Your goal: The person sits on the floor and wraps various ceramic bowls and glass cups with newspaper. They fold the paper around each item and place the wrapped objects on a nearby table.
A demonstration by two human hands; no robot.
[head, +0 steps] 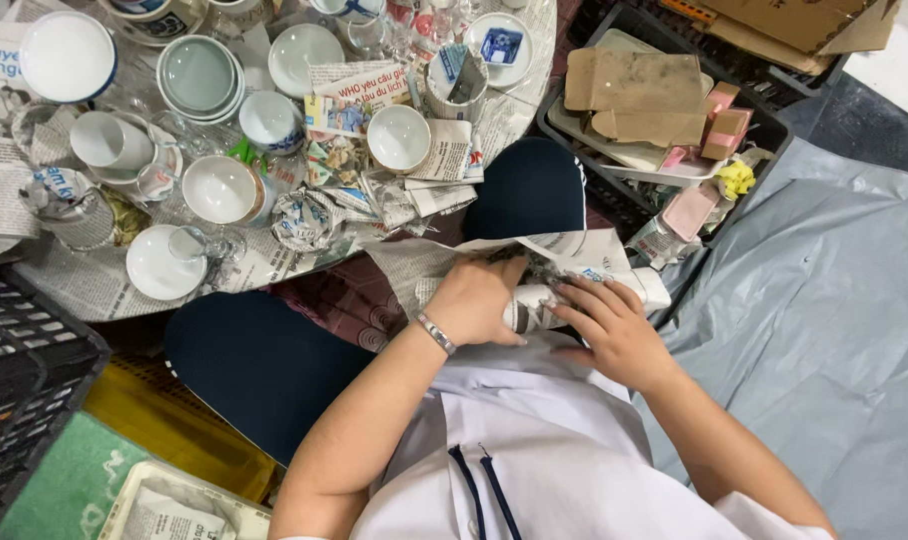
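At the centre of the frame, above the lap, the left hand [477, 300] curls its fingers around a newspaper-wrapped bundle [534, 305] to steady it while the right hand [614, 335], fingers spread nearly flat, presses the paper down, with bowls [219, 188] crowding the upper left.

White cups and bowls, such as one bowl [399, 137] and one saucer [160, 263], are sitting on spread newspaper [84, 285] at ten to twelve o'clock. A stack of pale green bowls [200, 76] is standing among them. At one o'clock a black crate [764, 130] is holding brown cardboard pieces [634, 82] and pink boxes [726, 130]. A grey plastic sheet [824, 320] is lying at three o'clock. Another black crate [24, 370] is standing at eight o'clock.
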